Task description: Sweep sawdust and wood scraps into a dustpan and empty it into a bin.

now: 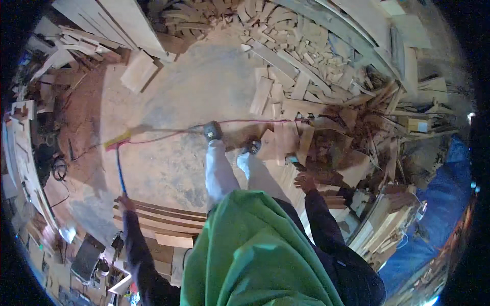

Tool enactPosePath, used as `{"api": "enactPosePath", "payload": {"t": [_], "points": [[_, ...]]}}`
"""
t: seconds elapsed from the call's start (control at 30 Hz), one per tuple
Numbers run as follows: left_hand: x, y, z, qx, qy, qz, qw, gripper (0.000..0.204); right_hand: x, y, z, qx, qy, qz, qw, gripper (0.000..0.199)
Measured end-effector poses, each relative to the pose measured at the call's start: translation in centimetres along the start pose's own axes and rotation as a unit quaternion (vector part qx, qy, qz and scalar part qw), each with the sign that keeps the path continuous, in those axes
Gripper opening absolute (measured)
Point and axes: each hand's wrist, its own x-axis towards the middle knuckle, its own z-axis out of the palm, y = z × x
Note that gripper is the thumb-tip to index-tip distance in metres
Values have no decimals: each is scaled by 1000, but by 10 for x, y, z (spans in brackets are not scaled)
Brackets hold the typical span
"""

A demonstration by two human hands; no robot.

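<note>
My left hand (pixel 125 203) is closed around the blue handle of a broom (pixel 120 171). Its yellow and pink head (pixel 118 141) rests on the dusty floor at the left, beside a red cord (pixel 173 133). On the other side, my right hand (pixel 305 182) has its fingers apart above pale boards (pixel 296 196) and appears to hold nothing. Just beyond it lies a small dark object with a teal end (pixel 293 160), too blurred to name. A green garment covers my front, and both my shoes stand near the red cord.
Wood offcuts (pixel 311 51) are heaped at the far right. Large panels (pixel 125 25) lean at the far left, near a loose board (pixel 139 71). Stacked long planks (pixel 163 217) lie close at the left. A black cable coil (pixel 59 168) and a blue tarp (pixel 434 199) flank the area.
</note>
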Motion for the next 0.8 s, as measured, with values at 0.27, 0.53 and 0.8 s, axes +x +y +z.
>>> {"api": "enactPosePath", "payload": {"t": [0.27, 0.53, 0.8], "points": [[-35, 284, 152, 2, -93, 180, 979, 54, -23, 25, -37, -18, 113, 44, 992, 52], [171, 475, 329, 55, -304, 108, 945, 57, -91, 87, 15, 27, 197, 70, 977, 36], [193, 268, 210, 198, -128, 180, 955, 47, -88, 101, 70, -570, 118, -246, 775, 14]]}}
